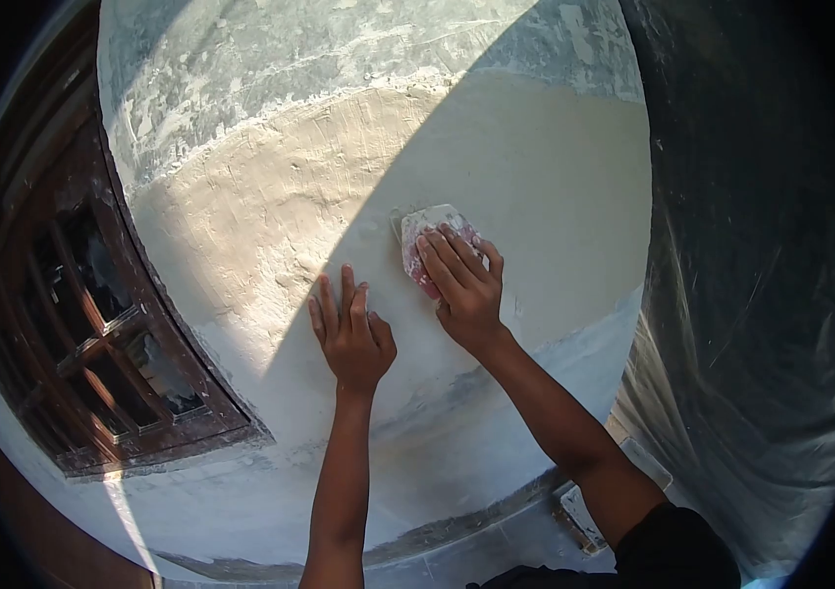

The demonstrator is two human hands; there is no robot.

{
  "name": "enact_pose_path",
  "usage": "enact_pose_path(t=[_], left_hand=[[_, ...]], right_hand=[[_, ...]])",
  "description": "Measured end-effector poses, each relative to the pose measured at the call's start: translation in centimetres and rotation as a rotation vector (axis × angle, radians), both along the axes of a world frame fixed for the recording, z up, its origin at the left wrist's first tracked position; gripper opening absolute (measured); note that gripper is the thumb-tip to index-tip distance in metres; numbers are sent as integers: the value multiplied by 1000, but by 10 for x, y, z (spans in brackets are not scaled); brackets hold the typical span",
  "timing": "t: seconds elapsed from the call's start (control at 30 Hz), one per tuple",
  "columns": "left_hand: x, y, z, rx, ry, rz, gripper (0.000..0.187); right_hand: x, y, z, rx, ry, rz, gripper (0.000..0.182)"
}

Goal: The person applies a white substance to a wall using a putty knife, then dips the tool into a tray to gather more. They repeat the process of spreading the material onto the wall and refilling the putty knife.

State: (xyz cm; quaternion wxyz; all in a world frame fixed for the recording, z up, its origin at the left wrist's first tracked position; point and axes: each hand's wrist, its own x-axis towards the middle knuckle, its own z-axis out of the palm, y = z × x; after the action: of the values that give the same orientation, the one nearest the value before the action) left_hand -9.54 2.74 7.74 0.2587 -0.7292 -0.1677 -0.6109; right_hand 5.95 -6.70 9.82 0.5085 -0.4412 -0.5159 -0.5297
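Showing a flat block (413,245), white with reddish smears, laid against the shaded part of a pale coating band (565,187) on the wall. Its exposed edges face up and to the left; the long axis appears to run roughly up and down the wall, but the hand hides the lower right portion, so this cannot be settled. The right hand (471,296) covers the block, its fingers extended close together over the back and pressing it to the wall; the thumb's hold is mostly hidden. Just beside, lower and to the left, the left hand (350,339) has its fingers spread and grasps nothing; it appears to lie on the coating, near the diagonal shadow edge. Possible faults: uneven pressure could tilt the block and let an edge score the surface; smeared material could make the grip slip; the left fingertips could leave prints if the coating is soft, which cannot be judged here. Farther out lie a rough grey upper wall (579,44), a dark-framed window (231,424) at left and plastic sheeting (761,324) at right.
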Motion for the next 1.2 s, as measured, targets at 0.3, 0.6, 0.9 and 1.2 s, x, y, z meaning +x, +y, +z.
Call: enact_pose_path(t=[0.3, 0.6, 0.9, 1.2], left_hand=[[-3, 0, -9, -9, 32, 6, 39], [-3, -1, -8, -16, 32, 8, 41], [-2, 2, -12, -7, 38, 10, 44], [-5, 4, -11, -17, 48, -6, 43]], right_hand=[[2, -1, -84, -150, 31, -7, 55], [-5, 13, 8, -16, -17, -72, 50], [0, -15, -53, -123, 23, -3, 46], [7, 14, -57, -81, 23, -60, 53]])
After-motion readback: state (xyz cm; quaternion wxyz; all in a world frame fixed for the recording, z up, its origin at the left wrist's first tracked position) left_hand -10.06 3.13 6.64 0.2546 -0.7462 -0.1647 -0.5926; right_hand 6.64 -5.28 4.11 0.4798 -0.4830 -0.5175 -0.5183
